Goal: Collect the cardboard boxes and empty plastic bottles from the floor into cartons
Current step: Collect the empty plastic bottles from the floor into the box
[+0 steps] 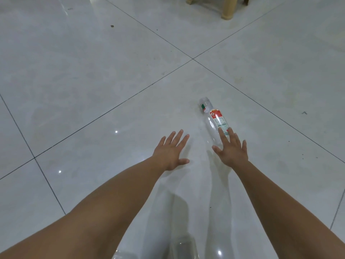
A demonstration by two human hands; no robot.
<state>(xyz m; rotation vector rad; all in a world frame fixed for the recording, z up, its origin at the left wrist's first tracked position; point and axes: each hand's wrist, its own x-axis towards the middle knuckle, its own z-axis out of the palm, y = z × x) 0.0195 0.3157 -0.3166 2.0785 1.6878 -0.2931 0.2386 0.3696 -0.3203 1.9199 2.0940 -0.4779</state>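
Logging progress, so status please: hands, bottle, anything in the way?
Left hand open, holding nothing. Right hand open, spread over near end of plastic bottle, no grip yet. Bottle lies flat on tiled floor. Nothing blocks it; stool legs far beyond.

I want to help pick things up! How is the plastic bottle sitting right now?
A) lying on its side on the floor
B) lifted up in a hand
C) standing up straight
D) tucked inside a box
A: the clear bottle lies flat on the tiled floor, and the right hand has spread, straight fingers over the bottle's near end without gripping it.
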